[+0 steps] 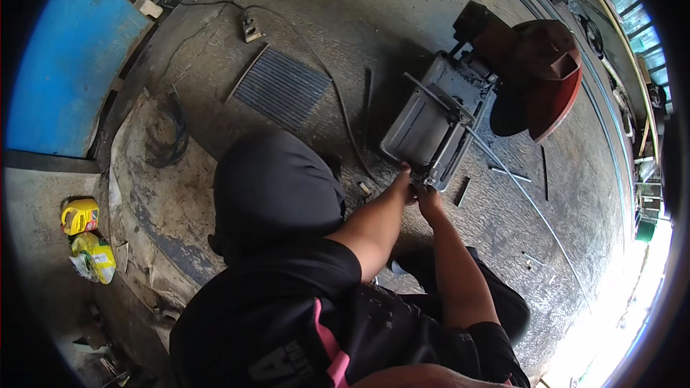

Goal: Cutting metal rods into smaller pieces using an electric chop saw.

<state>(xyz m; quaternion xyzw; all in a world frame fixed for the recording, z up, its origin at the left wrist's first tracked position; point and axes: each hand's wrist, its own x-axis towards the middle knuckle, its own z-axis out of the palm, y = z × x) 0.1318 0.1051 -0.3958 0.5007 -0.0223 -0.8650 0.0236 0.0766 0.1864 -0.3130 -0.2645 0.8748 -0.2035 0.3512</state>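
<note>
A cut-off saw (420,126) stands on the floor in front of me, with a flat grey metal base and a raised reddish-brown blade guard (557,65). Across its vise lies a long thin metal bar (514,170), which runs out to the lower right. At the near end of the base, my left hand (405,185) and my right hand (430,203) are close together, fingers closed round the end of the vise screw. The handle there is mostly hidden by my fingers.
Left of the saw lies a row of cut dark bars (284,86). A cable (327,72) passes from a socket block (251,29) toward the saw. Short offcuts (463,191) lie at the right. Yellow packages (80,216) stand far left, near a blue panel (65,65).
</note>
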